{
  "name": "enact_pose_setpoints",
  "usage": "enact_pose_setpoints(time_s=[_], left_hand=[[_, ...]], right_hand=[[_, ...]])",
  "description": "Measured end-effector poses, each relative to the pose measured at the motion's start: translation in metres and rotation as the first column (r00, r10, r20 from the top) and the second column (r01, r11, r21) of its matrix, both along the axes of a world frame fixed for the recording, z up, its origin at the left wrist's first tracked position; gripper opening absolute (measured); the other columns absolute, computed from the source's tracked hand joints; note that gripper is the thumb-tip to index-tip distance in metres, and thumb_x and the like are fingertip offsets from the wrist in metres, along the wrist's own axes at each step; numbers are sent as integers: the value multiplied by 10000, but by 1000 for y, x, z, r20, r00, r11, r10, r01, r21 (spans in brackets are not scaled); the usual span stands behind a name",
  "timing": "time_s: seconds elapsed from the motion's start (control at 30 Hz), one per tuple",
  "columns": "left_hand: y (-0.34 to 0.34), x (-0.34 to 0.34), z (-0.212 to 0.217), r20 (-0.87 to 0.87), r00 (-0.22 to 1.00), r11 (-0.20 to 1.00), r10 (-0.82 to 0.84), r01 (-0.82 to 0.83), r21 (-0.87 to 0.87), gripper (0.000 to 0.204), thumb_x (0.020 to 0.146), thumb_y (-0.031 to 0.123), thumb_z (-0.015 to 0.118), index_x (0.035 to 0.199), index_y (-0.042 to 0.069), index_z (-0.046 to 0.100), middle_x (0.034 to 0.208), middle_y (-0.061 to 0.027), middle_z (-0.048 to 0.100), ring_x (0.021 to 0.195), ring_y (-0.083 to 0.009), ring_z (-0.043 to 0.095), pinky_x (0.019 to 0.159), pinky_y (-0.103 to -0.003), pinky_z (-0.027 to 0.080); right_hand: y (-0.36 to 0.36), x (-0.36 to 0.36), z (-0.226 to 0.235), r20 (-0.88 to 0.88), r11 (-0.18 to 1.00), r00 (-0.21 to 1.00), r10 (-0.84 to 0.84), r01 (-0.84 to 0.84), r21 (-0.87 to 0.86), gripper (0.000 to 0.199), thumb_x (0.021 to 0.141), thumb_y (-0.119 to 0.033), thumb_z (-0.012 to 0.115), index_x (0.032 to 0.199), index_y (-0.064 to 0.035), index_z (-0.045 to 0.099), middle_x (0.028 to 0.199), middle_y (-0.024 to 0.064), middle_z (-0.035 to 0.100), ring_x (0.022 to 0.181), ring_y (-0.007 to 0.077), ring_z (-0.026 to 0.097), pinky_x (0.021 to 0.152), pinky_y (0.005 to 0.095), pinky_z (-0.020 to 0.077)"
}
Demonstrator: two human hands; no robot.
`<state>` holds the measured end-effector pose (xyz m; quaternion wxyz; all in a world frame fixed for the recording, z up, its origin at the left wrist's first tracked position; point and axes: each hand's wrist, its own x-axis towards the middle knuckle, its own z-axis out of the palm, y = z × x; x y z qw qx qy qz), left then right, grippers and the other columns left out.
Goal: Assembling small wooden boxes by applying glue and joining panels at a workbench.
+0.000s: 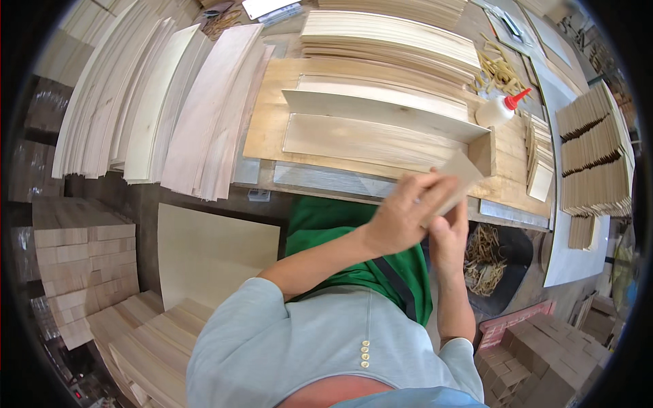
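Both hands meet at the near right edge of a wooden workbench (272, 139). My left hand (408, 214) reaches across from the left and presses its fingers on a small thin wooden piece (461, 175). My right hand (450, 234) holds that same piece from below. Just beyond stands a partly built wooden box (381, 126) with long thin boards set upright and a small end block (481, 151). A white glue bottle with a red tip (500, 110) lies behind the box.
Fanned stacks of thin boards (170, 102) lie at the left, more board stacks (394, 37) behind. Small wooden slats (592, 153) stand in rows at the right. Wood blocks (81, 265) pile up lower left; a dark bin of wood scraps (490, 258) sits under the bench.
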<state>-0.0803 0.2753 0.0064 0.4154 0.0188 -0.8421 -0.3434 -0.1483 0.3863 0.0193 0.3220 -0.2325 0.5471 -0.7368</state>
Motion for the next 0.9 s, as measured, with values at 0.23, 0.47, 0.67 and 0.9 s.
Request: enact_pose_setpoints(time_s=[0.23, 0.47, 0.67, 0.9], left_hand=[[-101, 111, 21, 251, 727, 696, 639, -686, 212, 342, 871, 90, 589, 1197, -14, 575, 1052, -190, 590, 931, -336, 592, 794, -373, 476], [-174, 119, -19, 257, 716, 653, 650, -698, 294, 230, 886, 106, 592, 1056, -49, 604, 951, -88, 600, 839, -162, 586, 734, -294, 466], [-171, 105, -21, 327, 772, 718, 545, -631, 293, 286, 869, 101, 589, 1117, -42, 598, 968, -116, 592, 812, -187, 597, 710, -304, 474], [-159, 104, -14, 375, 747, 708, 548, -654, 268, 338, 858, 93, 590, 1169, -39, 583, 984, -141, 583, 836, -226, 611, 700, -333, 497]], right_hand=[[17, -62, 15, -646, 878, 669, -368, 478, -5, 473, 939, -106, 514, 1376, 22, 387, 1382, 165, 450, 1290, 253, 414, 1066, 391, 326], [18, -100, -1, -663, 881, 718, -214, 435, 186, 447, 1017, -271, 400, 1406, -51, 385, 1382, 143, 453, 1235, 225, 471, 1008, 372, 384], [18, -104, -20, -598, 883, 783, -171, 391, 259, 445, 1020, -286, 395, 1395, -46, 412, 1395, 130, 437, 1199, 191, 484, 930, 325, 450], [16, -105, -22, -629, 869, 757, -178, 421, 260, 436, 1013, -284, 431, 1369, -34, 449, 1314, 102, 509, 987, 149, 534, 859, 297, 461]])
